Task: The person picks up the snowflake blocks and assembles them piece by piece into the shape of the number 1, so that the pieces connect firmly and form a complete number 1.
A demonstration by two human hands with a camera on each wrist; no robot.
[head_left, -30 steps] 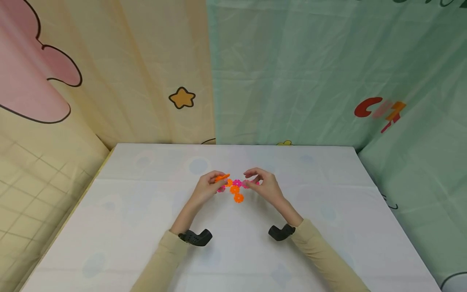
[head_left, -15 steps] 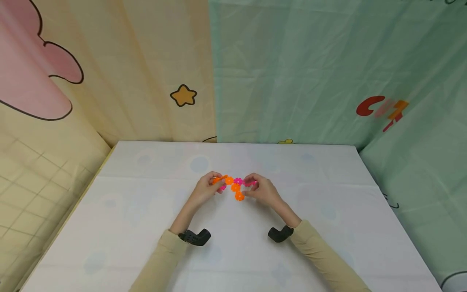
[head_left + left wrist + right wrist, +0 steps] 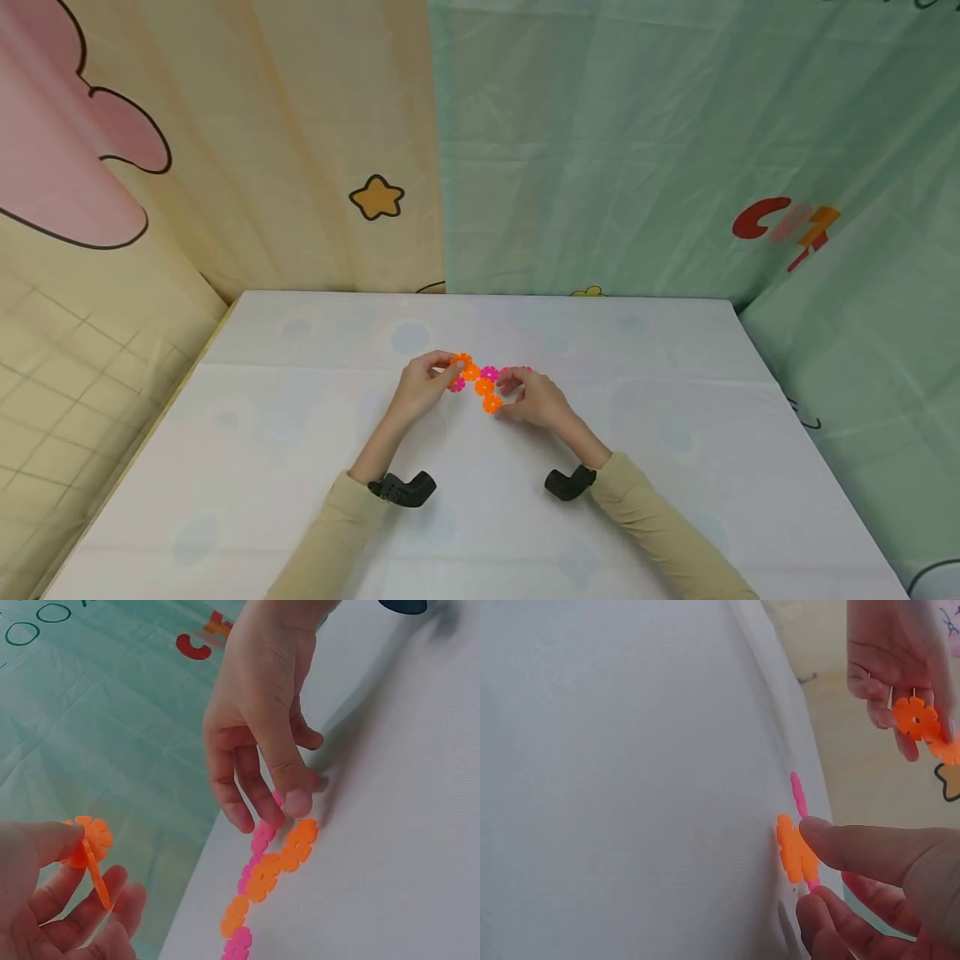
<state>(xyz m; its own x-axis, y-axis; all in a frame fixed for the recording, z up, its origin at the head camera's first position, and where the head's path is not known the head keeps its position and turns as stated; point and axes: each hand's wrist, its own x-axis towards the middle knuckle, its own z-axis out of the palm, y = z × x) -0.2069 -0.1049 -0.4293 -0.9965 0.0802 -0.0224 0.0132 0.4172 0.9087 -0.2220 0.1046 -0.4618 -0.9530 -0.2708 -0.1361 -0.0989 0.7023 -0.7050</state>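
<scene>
My left hand (image 3: 420,388) pinches orange flower-shaped linking discs (image 3: 93,838) between thumb and fingers, raised above the table; in the right wrist view two orange discs (image 3: 915,718) show there, joined at an angle. A branching chain of pink discs (image 3: 489,372) and orange discs (image 3: 484,387) lies on the table between the hands. Over its right part hovers my right hand (image 3: 543,403), fingers loosely bent and spread from the thumb. Its thumb tip is close to the end orange disc (image 3: 301,831); whether it touches cannot be told. The fingers partly hide the pink discs on that side.
A white cloth with pale dots covers the table (image 3: 480,517). Behind stand a yellow curtain (image 3: 300,167) and a green curtain (image 3: 600,167), close to the far edge. Each wrist wears a black camera mount (image 3: 405,489).
My right hand has come down and nearer, from the pink discs towards the end orange disc. The discs in my left hand have turned so their flat faces show more.
</scene>
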